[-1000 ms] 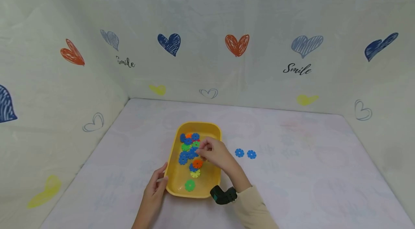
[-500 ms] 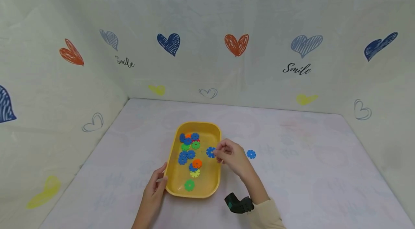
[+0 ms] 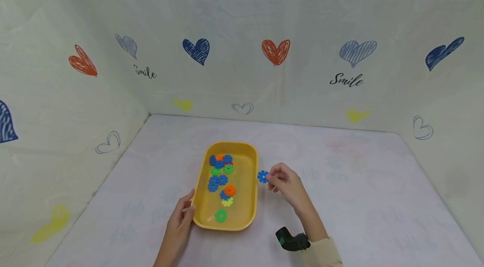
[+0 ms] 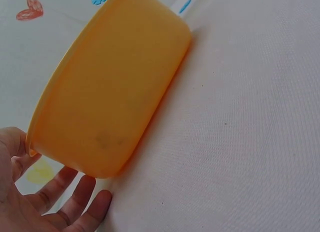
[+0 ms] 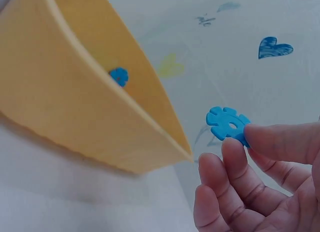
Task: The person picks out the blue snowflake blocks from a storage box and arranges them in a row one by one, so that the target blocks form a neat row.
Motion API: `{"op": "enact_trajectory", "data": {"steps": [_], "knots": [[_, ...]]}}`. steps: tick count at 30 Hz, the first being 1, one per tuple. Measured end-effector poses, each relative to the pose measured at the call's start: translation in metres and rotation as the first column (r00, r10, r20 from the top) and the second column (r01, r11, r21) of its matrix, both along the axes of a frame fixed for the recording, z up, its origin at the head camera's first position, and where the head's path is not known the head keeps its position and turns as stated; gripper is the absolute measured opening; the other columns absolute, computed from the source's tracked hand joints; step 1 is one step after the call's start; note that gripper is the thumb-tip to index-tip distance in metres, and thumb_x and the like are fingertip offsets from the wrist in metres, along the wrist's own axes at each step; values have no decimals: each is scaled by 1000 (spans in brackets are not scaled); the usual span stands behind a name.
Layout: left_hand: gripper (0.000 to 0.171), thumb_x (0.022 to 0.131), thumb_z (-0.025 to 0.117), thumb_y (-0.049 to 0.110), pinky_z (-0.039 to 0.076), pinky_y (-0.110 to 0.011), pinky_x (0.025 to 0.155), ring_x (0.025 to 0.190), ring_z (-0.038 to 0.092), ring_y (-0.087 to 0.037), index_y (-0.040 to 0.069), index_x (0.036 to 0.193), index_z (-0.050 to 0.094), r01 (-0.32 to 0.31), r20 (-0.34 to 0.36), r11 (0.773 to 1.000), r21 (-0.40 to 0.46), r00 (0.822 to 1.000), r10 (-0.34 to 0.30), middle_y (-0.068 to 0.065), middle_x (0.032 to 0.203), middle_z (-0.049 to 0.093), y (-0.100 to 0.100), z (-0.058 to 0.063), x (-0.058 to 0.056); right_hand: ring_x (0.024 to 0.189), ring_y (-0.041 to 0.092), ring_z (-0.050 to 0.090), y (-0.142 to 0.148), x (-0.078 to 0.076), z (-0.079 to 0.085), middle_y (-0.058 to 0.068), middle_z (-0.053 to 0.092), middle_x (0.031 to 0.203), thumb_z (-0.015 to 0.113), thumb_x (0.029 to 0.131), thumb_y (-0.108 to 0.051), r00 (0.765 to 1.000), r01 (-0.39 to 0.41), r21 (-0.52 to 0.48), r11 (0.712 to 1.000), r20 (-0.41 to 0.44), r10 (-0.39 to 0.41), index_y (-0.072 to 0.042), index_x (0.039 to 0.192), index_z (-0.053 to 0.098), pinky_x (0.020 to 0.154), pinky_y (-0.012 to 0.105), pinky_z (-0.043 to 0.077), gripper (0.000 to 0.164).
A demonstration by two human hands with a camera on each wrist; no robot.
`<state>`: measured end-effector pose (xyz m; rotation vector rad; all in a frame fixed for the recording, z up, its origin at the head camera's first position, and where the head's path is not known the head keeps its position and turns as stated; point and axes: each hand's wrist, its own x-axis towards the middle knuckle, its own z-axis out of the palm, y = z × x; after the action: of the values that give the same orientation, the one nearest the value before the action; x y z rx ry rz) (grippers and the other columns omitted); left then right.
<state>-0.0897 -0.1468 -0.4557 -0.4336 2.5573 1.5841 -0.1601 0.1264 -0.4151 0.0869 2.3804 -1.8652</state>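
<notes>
My right hand (image 3: pixel 287 185) pinches a blue snowflake building disc (image 3: pixel 262 176) between thumb and fingers, just off the right rim of the yellow tray (image 3: pixel 249 216). In the right wrist view, the disc (image 5: pixel 227 123) shows its notched edge and centre hole. My left hand (image 3: pixel 179 220) grips the tray's left side. The left wrist view has its fingers (image 4: pixel 82 194) curled at the tray's rim and outer wall (image 4: pixel 110 87). Inside the tray lie more discs: several blue ones (image 3: pixel 213 183), an orange disc (image 3: pixel 230 190), a yellow disc (image 3: pixel 227 202) and a green disc (image 3: pixel 221 215).
White cloth covers the table (image 3: pixel 359 199), with a heart-printed white curtain (image 3: pixel 242 14) behind and at the sides. A blue disc (image 4: pixel 185 5) on the table shows beyond the tray in the left wrist view. A black wrist camera (image 3: pixel 293 241) sits on the right wrist.
My right hand has lifted a blue disc from the pile and carried it rightward past the tray's rim, now covering the two discs on the table. The left hand stays put.
</notes>
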Motion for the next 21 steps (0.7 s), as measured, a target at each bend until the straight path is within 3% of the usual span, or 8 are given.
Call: {"op": "enact_trajectory", "data": {"steps": [14, 21], "knots": [[48, 98, 41, 43, 45, -18, 73, 90, 50, -13, 22, 141, 38, 4, -10, 1000, -4, 1000, -4, -9, 123, 51, -1, -2, -1, 69, 15, 60, 41, -1, -22, 11, 64, 75, 61, 89, -15, 995, 92, 9, 996, 34, -92, -1, 97, 53, 66, 27, 49, 19], [50, 97, 40, 45, 45, -18, 72, 91, 50, -14, 21, 141, 37, 4, -7, 1000, 0, 1000, -4, -9, 124, 50, -1, -2, -1, 68, 12, 60, 66, -3, -32, 10, 65, 78, 61, 90, -18, 986, 151, 63, 987, 67, -155, 0, 102, 51, 65, 24, 50, 23]]}}
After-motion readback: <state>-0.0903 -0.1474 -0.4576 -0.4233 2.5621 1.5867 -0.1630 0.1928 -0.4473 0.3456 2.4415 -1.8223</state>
